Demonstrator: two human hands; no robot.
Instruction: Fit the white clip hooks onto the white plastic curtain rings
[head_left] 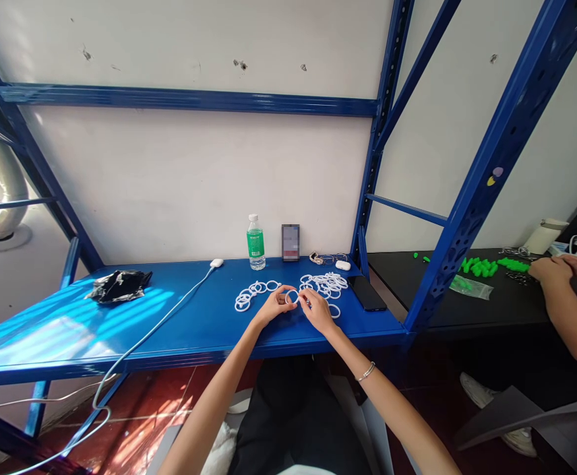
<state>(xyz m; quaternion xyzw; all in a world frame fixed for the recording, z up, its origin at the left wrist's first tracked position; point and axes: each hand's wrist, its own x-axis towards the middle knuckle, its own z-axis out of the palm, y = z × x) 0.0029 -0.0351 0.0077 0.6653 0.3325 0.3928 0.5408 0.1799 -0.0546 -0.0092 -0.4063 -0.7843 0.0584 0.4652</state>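
Between my two hands, a little above the blue table [184, 333], is a white ring [291, 297]. My left hand [277, 305] pinches its left side with thumb and fingers. At the ring's right side, my right hand [316, 310] has its fingertips closed on the rim. Behind and left of my left hand lies a loose row of white rings [257, 288]. A larger heap of white rings [330, 284] spreads just beyond my right hand, with one single ring [334, 311] beside its knuckles.
A water bottle [256, 245] and an upright phone [291, 243] stand at the back. A black phone [366, 293] lies right; black crumpled plastic [120, 286] and a white cable [159, 322] lie left. Beyond the blue post [496, 152], another person's hands [560, 269] are near green pieces [481, 267].
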